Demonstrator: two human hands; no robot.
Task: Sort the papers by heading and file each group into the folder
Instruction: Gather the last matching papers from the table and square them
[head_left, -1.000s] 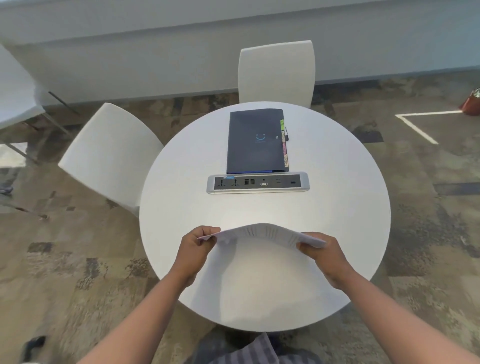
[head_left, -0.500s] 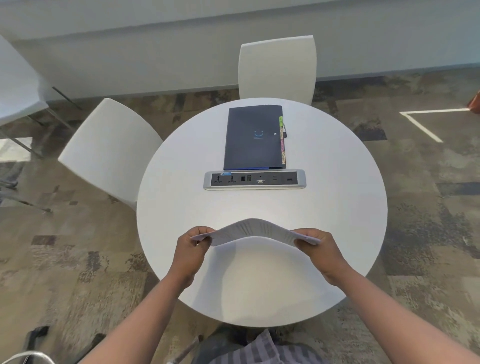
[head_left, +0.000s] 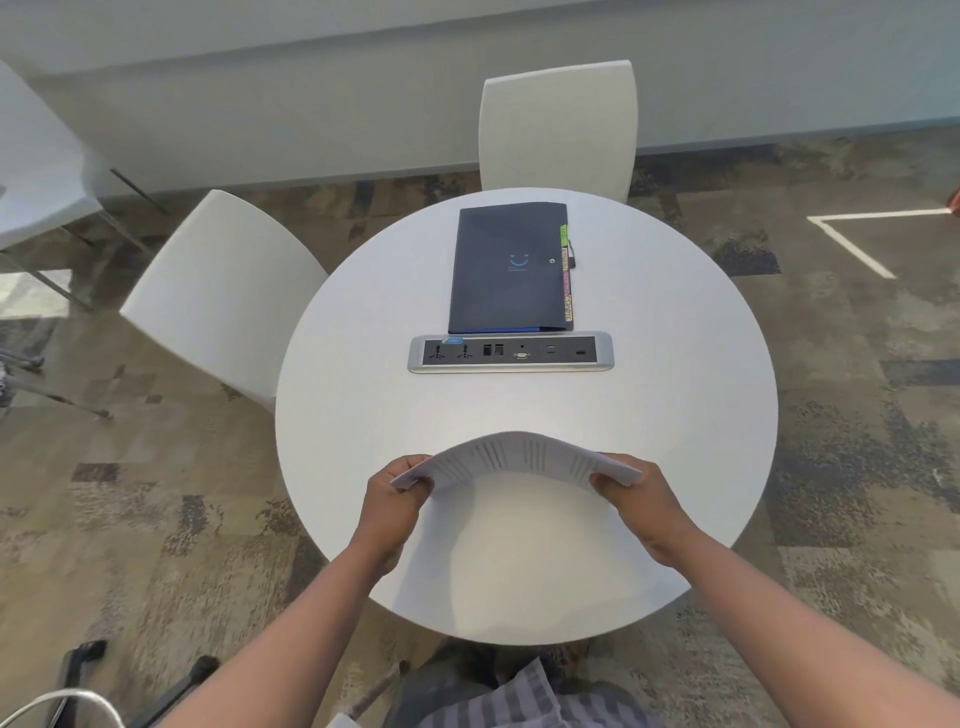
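A stack of white printed papers (head_left: 519, 457) arches upward above the near part of the round white table (head_left: 675, 405). My left hand (head_left: 389, 509) grips the stack's left end and my right hand (head_left: 639, 504) grips its right end. A dark navy folder (head_left: 506, 270) lies closed at the far side of the table, with coloured index tabs (head_left: 566, 280) sticking out along its right edge.
A silver socket strip (head_left: 511, 352) is set into the table between the folder and the papers. White chairs stand at the far side (head_left: 558, 124) and the left (head_left: 218, 296). Another white table (head_left: 36, 156) is at far left. Patterned carpet surrounds everything.
The paper stack has bowed higher between my hands, showing more of its printed top sheet. Both hands keep their grip at the ends.
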